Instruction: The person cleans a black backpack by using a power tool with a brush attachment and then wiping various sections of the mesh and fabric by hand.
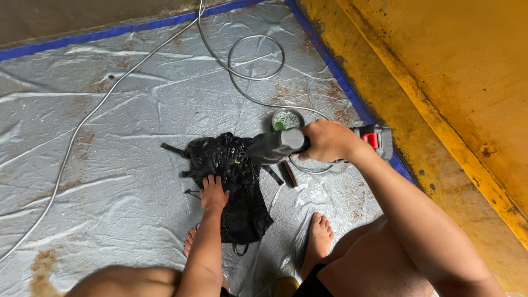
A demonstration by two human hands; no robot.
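Observation:
A wet black backpack point(231, 176) lies flat on a grey plastic tarp point(121, 143). My left hand point(213, 193) presses down on the middle of the bag, fingers spread. My right hand point(325, 141) grips a grey spray gun point(275, 146) with a red and grey body point(375, 139), its nozzle pointing down at the top of the bag. I am squatting, and my bare feet point(320, 237) rest on the tarp just below the bag.
A grey hose point(242, 71) loops across the tarp from the sprayer toward the upper left. A small bowl of foamy liquid point(287, 119) sits behind the sprayer, a brush point(288, 174) beside the bag. A blue tarp border point(341, 82) meets a stained yellow wall point(440, 82) at the right.

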